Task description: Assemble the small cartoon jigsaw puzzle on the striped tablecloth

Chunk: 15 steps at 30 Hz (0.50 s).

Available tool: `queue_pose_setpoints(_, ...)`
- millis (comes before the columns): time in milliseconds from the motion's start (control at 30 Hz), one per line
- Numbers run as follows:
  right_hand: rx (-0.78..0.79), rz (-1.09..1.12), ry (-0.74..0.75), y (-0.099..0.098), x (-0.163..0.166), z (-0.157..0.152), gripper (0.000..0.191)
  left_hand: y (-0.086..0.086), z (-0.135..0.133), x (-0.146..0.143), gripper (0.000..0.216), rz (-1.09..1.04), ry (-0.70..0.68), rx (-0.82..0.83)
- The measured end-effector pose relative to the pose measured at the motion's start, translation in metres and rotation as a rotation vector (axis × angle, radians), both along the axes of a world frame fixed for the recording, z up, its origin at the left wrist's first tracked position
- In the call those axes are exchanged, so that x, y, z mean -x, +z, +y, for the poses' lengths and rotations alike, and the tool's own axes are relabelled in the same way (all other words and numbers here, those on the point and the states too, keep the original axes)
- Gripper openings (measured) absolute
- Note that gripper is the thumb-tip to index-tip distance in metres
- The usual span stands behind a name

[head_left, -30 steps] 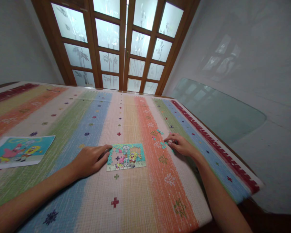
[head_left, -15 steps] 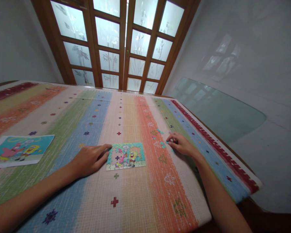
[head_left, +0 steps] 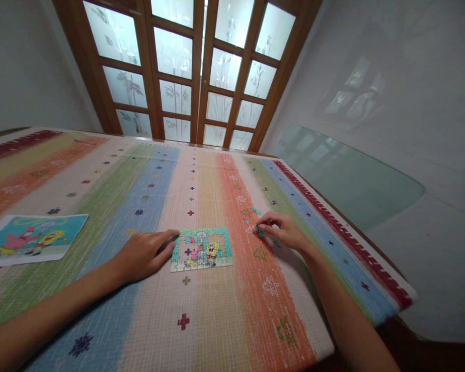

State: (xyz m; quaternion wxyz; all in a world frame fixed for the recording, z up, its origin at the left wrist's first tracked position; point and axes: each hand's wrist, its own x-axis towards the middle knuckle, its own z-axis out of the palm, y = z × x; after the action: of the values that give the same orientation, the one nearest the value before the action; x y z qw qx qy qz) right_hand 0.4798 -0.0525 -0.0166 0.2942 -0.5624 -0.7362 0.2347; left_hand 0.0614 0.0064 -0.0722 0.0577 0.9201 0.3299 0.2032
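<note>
A small cartoon jigsaw puzzle (head_left: 201, 249), partly assembled with a few gaps, lies on the striped tablecloth (head_left: 147, 206). My left hand (head_left: 143, 254) rests flat beside the puzzle's left edge, fingertips touching it, fingers spread. To the puzzle's right, my right hand (head_left: 281, 230) is curled, fingertips pinched on a teal loose puzzle piece (head_left: 260, 232) on the orange stripe. A few more loose pieces (head_left: 256, 211) lie just beyond it.
A printed reference picture (head_left: 31, 240) of the same cartoon lies at the left of the table. The table's right edge (head_left: 352, 248) runs close to my right arm. Wooden glazed doors (head_left: 194, 72) stand behind the table. A glass sheet (head_left: 344, 175) leans by the right wall.
My right hand has slid left, from the green stripe to the loose teal piece on the orange stripe, and pinched it. My left hand and the puzzle have not moved.
</note>
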Motion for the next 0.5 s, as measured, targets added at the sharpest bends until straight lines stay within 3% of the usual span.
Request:
queue_pose_setpoints(100,-0.014,0.022,0.15,0.007,0.03,0.0,0.016,0.0,0.0,0.0,0.051,-0.006,-0.005,-0.003)
queue_pose_setpoints(267,0.093,-0.047,0.375,0.008,0.076,0.003,0.019,0.004,-0.001,-0.001,0.052,0.0,-0.005,-0.007)
queue_pose_setpoints(367,0.124,-0.131,0.397,0.005,0.089,0.007,0.025,0.01,-0.004,-0.002,0.05,0.023,-0.007,0.002)
queue_pose_setpoints(500,0.095,-0.143,0.33,0.0,0.097,0.01,0.018,0.016,-0.006,-0.003,0.048,0.041,-0.019,0.006)
